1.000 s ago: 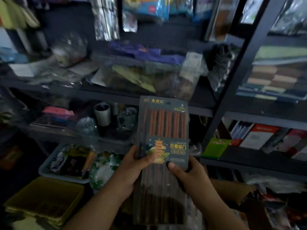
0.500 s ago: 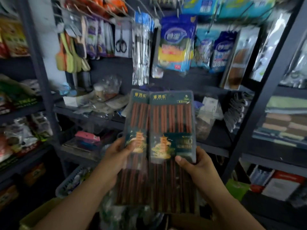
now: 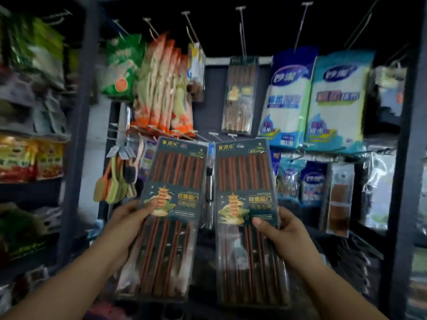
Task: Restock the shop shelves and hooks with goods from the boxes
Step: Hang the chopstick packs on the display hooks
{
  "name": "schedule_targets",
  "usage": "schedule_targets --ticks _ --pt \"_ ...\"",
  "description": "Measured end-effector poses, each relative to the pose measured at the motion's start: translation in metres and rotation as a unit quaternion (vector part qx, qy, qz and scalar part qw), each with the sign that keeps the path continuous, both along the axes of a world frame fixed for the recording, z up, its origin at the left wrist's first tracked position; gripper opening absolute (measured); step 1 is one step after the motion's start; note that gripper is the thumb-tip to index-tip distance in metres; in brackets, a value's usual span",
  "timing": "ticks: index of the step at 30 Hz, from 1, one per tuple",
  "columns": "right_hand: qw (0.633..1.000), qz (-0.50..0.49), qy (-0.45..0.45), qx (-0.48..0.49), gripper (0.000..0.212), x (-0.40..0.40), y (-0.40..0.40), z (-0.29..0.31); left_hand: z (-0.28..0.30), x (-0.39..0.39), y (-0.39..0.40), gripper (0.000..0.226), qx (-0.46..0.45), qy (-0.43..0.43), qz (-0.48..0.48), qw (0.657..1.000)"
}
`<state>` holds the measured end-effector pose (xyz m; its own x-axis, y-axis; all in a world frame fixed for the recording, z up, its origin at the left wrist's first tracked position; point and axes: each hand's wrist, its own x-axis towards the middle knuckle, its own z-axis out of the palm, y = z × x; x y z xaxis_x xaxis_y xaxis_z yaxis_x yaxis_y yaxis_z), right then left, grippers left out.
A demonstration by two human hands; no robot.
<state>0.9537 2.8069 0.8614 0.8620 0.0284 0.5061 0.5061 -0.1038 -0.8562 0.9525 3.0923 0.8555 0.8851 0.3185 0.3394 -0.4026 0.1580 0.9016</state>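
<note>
Two chopstick packs, overlapped half a second ago, now held apart — left hand point(image 3: 129, 218) gripping left pack point(image 3: 171, 204), right hand point(image 3: 284, 227) gripping right pack point(image 3: 245, 204) — below a matching hung pack point(image 3: 238, 95); probably hooking next.

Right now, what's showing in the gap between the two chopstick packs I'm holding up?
In the head view, a narrow hanging packet with a blue top shows between the left chopstick pack and the right chopstick pack; its contents are too blurred to tell.
</note>
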Motion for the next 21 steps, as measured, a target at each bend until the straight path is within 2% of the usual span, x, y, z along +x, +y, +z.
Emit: schedule_targets --ticks 3,9,14,21 --pt "1.000 0.000 -0.018 0.015 0.026 0.022 0.017 0.033 0.031 0.023 0.016 0.012 0.009 -0.024 -0.003 1.000" --pt "0.997 -0.026 -0.059 0.040 0.025 0.065 0.044 0.103 0.086 0.072 0.045 0.016 0.043 -0.083 -0.039 0.995" --pt "0.994 -0.035 -0.085 0.067 0.036 0.098 0.064 0.151 0.120 0.107 0.070 0.020 0.034 -0.087 -0.064 0.994" --pt "0.987 -0.044 -0.138 0.076 0.035 0.138 0.081 0.225 0.172 0.138 0.089 0.028 0.018 -0.087 -0.075 0.993"
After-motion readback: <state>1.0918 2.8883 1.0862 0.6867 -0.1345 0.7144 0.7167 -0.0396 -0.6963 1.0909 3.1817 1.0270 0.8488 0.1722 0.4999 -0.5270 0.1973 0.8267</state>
